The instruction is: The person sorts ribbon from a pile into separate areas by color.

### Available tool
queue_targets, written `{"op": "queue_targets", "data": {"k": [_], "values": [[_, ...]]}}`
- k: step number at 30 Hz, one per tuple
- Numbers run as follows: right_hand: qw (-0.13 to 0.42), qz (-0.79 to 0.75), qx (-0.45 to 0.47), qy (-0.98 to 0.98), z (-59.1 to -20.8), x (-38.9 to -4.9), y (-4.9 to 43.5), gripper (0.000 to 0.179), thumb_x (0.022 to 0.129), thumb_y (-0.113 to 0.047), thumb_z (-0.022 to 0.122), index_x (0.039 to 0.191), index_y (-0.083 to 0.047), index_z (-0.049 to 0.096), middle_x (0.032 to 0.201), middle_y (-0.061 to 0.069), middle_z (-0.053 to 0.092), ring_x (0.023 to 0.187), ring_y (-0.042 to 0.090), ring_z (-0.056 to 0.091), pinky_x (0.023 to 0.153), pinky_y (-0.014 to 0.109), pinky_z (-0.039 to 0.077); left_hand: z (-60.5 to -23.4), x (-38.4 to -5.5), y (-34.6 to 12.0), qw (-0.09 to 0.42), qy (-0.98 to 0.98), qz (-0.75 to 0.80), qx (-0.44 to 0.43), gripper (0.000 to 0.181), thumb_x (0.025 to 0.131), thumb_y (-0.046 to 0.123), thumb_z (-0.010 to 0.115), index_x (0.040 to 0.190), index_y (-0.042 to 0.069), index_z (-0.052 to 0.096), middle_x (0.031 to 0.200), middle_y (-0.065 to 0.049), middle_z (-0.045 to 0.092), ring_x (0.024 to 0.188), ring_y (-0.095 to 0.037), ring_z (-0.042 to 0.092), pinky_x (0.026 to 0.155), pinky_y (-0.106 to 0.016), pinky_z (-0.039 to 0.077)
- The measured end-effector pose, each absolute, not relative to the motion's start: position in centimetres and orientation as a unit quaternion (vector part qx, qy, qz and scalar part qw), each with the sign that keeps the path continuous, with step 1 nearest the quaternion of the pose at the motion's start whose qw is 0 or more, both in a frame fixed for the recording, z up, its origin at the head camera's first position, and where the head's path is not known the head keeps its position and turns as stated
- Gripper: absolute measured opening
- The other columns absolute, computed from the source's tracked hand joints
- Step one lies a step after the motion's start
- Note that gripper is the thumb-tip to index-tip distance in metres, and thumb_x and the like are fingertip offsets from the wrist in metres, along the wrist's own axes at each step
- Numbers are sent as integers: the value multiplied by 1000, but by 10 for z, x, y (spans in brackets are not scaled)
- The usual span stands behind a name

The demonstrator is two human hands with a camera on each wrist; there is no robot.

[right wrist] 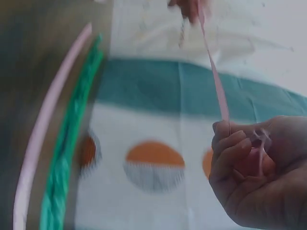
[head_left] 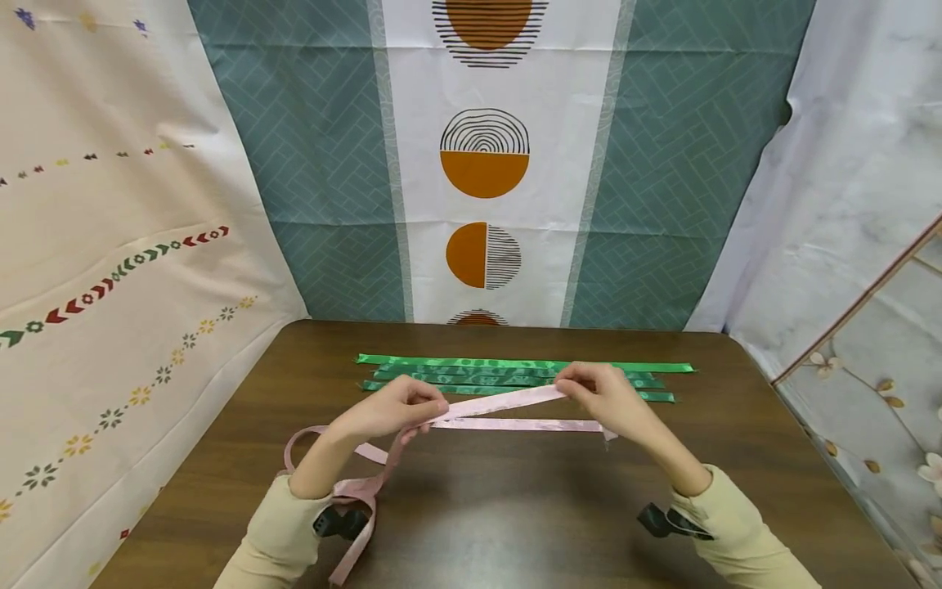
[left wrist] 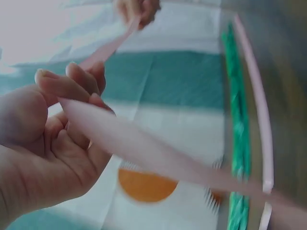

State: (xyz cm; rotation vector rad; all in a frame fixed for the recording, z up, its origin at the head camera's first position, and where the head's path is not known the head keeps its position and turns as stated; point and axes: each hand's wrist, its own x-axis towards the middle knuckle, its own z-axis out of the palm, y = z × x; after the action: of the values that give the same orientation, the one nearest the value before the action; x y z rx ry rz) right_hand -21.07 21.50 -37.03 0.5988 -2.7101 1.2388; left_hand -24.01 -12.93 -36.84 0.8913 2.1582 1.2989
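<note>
A pink ribbon (head_left: 508, 401) runs taut between my two hands above the table. My left hand (head_left: 393, 409) pinches it between thumb and fingers, and its long loose tail (head_left: 361, 489) drops in loops past the left wrist onto the wood. With thumb and fingertips, my right hand (head_left: 607, 401) grips the other end; in the right wrist view a frayed tip (right wrist: 261, 139) sticks out by the palm. Beneath the stretched length lies a flat pink strip (head_left: 515, 424). In the left wrist view the ribbon (left wrist: 139, 143) trails blurred from the left fingers.
Several green ribbon strips (head_left: 471, 379) lie side by side toward the back of the brown table (head_left: 515, 523), with a brighter green one (head_left: 456, 361) farthest off. Patterned cloths (head_left: 324, 164) hang behind and at both sides.
</note>
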Motion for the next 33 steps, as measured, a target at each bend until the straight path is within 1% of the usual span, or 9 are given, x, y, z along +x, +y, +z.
{"op": "queue_targets", "data": {"k": [5, 8, 15, 20, 21, 23, 27, 28, 33], "values": [[96, 373, 152, -910, -354, -211, 255, 10, 92, -22, 66, 91, -13, 69, 68, -2, 56, 56, 6, 46, 51, 24, 39, -356, -240, -179, 224, 783, 486, 318, 24, 100, 19, 53, 91, -2, 62, 59, 5, 45, 42, -2, 40, 40, -17, 33], [122, 357, 139, -916, -345, -209, 277, 13, 92, -24, 66, 91, -12, 70, 64, -3, 54, 55, 5, 47, 50, 23, 39, -348, -240, -210, 220, 774, 501, 318, 22, 100, 15, 51, 89, -3, 60, 58, 7, 42, 42, -1, 36, 38, -17, 30], [148, 337, 123, -922, -334, -205, 326, 19, 96, -24, 61, 95, -7, 69, 61, -6, 53, 51, 10, 48, 49, 25, 38, -338, -240, -269, 173, 783, 508, 314, 23, 101, 8, 48, 80, 1, 54, 59, 3, 41, 38, -17, 26, 35, -31, 26], [163, 335, 103, -922, -336, -202, 358, 21, 97, -22, 59, 97, -3, 67, 60, -6, 51, 51, 10, 44, 49, 26, 35, -335, -235, -300, 161, 779, 524, 303, 23, 101, 3, 44, 85, 8, 60, 59, 0, 40, 41, -22, 22, 34, -36, 20], [166, 334, 99, -922, -336, -201, 363, 21, 97, -22, 59, 97, -3, 67, 60, -6, 50, 51, 10, 44, 48, 26, 34, -334, -234, -305, 169, 773, 532, 303, 25, 101, 2, 42, 87, 9, 60, 59, -1, 39, 40, -24, 22, 32, -34, 24], [170, 333, 92, -923, -337, -198, 373, 19, 97, -22, 59, 96, -4, 66, 60, -6, 50, 51, 9, 43, 48, 27, 33, -332, -230, -316, 166, 769, 530, 315, 27, 101, -2, 40, 89, 10, 61, 59, -3, 37, 40, -24, 21, 31, -33, 23], [163, 345, 96, -919, -338, -191, 386, 14, 96, -17, 60, 96, -4, 65, 62, -11, 53, 54, 8, 46, 49, 26, 34, -329, -220, -336, 143, 761, 523, 357, 32, 98, -11, 36, 90, 9, 60, 60, -9, 37, 40, -25, 25, 32, -28, 32], [159, 350, 97, -918, -338, -190, 388, 12, 96, -16, 60, 96, -4, 65, 62, -13, 53, 54, 7, 47, 49, 26, 35, -329, -217, -341, 125, 759, 520, 371, 33, 96, -13, 36, 89, 8, 60, 59, -10, 37, 40, -24, 26, 33, -27, 27], [141, 373, 87, -913, -336, -180, 400, 6, 95, -14, 61, 96, -11, 67, 65, -14, 56, 59, 5, 50, 51, 25, 37, -334, -206, -366, 92, 693, 588, 406, 43, 92, -24, 24, 90, 1, 60, 62, -10, 41, 40, -22, 28, 32, -28, 26]]}}
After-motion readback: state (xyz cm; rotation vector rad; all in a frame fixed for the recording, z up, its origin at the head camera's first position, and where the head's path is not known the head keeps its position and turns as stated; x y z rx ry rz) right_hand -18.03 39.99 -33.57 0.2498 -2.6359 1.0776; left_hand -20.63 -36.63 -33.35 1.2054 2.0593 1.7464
